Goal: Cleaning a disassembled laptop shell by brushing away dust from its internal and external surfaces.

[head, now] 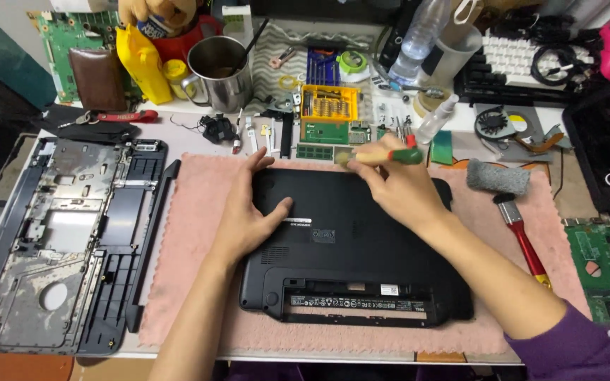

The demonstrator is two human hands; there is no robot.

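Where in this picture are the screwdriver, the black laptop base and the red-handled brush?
screwdriver [398, 156]: head view, on its green and red handle in the right hand.
black laptop base [361, 247]: head view, on its bare underside.
red-handled brush [528, 248]: head view, on the red handle.

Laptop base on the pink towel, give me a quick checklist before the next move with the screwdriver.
1. Laptop base lies flat, underside up, on the pink towel: ok.
2. Left hand presses flat on the base, steadying it: ok.
3. Right hand grips the screwdriver at the far edge: ok.
4. Screwdriver tip seated in a screw: cannot tell.
5. Red-handled brush lies on the towel, apart from the base: ok.
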